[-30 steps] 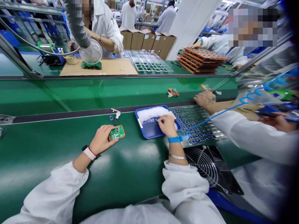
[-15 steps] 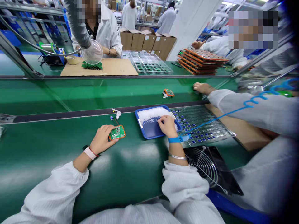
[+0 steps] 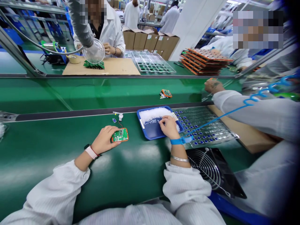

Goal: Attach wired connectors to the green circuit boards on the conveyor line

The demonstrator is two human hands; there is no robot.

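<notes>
My left hand (image 3: 104, 139) grips a green circuit board (image 3: 120, 135) in an orange frame by its left side, on the green bench. A cable runs from the board up to a white connector part (image 3: 120, 117), with a small blue-and-white piece (image 3: 114, 120) beside it. Over the blue tray (image 3: 153, 133), my right hand (image 3: 169, 125) has thumb and forefinger pinched together. Anything between those fingertips is too small to make out. White small pieces (image 3: 156, 113) are heaped along the tray's far side.
Right of the tray lies a clear sheet with several blue pieces (image 3: 199, 132); a black fan (image 3: 208, 170) sits nearer. A blue coiled cord (image 3: 220, 117) crosses to my right wrist. Another framed board (image 3: 167, 93) rests on the green belt (image 3: 112, 93). A co-worker's hand (image 3: 213, 86) reaches in from the right.
The framed board on the belt has shifted left. At the right, the co-worker's hand has drawn back to the right. My hands hold nearly the same pose; the view has shifted slightly.
</notes>
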